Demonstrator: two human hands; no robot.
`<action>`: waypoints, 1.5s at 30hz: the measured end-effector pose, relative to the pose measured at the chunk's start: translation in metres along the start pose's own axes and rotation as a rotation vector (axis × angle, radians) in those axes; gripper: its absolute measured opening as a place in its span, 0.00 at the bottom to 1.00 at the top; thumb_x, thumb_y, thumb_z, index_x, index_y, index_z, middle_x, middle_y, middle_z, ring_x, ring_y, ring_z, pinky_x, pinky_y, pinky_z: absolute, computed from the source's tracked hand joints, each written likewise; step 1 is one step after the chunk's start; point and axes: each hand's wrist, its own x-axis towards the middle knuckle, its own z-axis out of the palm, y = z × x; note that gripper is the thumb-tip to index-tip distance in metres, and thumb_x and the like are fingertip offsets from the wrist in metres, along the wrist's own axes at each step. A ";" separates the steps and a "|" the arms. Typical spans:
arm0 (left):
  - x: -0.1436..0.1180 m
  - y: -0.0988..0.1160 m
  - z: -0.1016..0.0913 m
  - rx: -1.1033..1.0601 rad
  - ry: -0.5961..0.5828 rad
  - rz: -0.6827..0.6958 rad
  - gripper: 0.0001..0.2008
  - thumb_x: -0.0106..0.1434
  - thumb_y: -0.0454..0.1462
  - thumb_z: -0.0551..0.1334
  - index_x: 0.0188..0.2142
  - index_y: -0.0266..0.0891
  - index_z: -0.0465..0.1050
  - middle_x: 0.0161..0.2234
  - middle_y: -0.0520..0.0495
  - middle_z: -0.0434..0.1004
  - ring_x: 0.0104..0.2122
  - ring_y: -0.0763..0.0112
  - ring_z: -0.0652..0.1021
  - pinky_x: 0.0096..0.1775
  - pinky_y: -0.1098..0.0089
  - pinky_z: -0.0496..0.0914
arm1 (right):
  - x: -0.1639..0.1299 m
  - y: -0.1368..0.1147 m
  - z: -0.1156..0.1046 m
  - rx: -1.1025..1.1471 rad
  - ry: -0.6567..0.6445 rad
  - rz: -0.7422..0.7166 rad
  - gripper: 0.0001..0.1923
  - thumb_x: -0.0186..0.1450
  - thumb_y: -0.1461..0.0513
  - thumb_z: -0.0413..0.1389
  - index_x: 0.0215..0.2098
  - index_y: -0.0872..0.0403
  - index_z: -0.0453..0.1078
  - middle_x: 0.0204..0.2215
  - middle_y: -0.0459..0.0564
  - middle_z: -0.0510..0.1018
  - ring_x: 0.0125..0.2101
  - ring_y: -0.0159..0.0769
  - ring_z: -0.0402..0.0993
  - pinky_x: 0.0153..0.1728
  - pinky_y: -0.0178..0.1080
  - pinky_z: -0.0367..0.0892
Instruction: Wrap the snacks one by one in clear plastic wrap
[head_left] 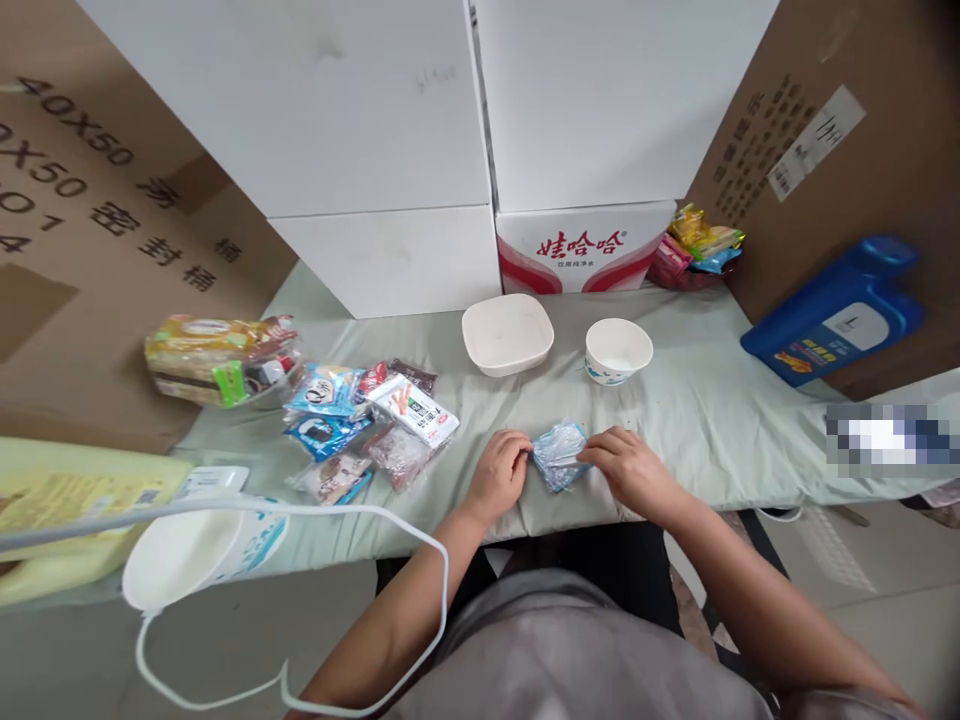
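A small blue and clear snack packet (558, 452) lies on the pale green cloth (697, 420) near the table's front edge. My left hand (497, 472) pinches its left end and my right hand (630, 470) grips its right end. Behind the packet stand a square white bowl (508, 333) and a round white paper cup (617, 350), both apart from my hands. Left of my left hand lies a loose heap of snack packets (367, 425).
White boxes (390, 150) and a red-printed carton (581, 245) wall off the back, brown cardboard the sides. A blue jug (840, 315) lies at right, a basket of snacks (697, 250) behind it. A snack tub (217, 360), yellow bottle (67, 500), white cup (202, 550) and cable (300, 600) sit left.
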 end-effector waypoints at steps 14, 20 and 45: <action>-0.007 0.014 0.003 0.156 -0.094 0.138 0.04 0.65 0.35 0.57 0.35 0.40 0.70 0.34 0.45 0.73 0.36 0.63 0.73 0.40 0.61 0.71 | -0.014 -0.002 0.018 0.026 0.225 0.187 0.25 0.63 0.53 0.58 0.57 0.51 0.65 0.55 0.59 0.69 0.53 0.50 0.66 0.51 0.54 0.66; -0.012 0.011 0.005 0.123 -0.010 0.069 0.14 0.62 0.39 0.63 0.47 0.40 0.69 0.41 0.43 0.72 0.41 0.61 0.74 0.43 0.60 0.72 | 0.023 -0.034 0.044 0.342 0.227 0.280 0.07 0.67 0.60 0.50 0.38 0.51 0.70 0.36 0.52 0.75 0.36 0.39 0.74 0.38 0.42 0.72; -0.016 -0.011 0.000 -0.116 0.607 -0.343 0.13 0.65 0.35 0.55 0.49 0.40 0.58 0.37 0.47 0.67 0.34 0.71 0.73 0.36 0.68 0.72 | 0.031 -0.014 0.021 0.166 0.220 0.076 0.11 0.69 0.62 0.48 0.44 0.50 0.71 0.43 0.53 0.78 0.48 0.43 0.72 0.50 0.49 0.67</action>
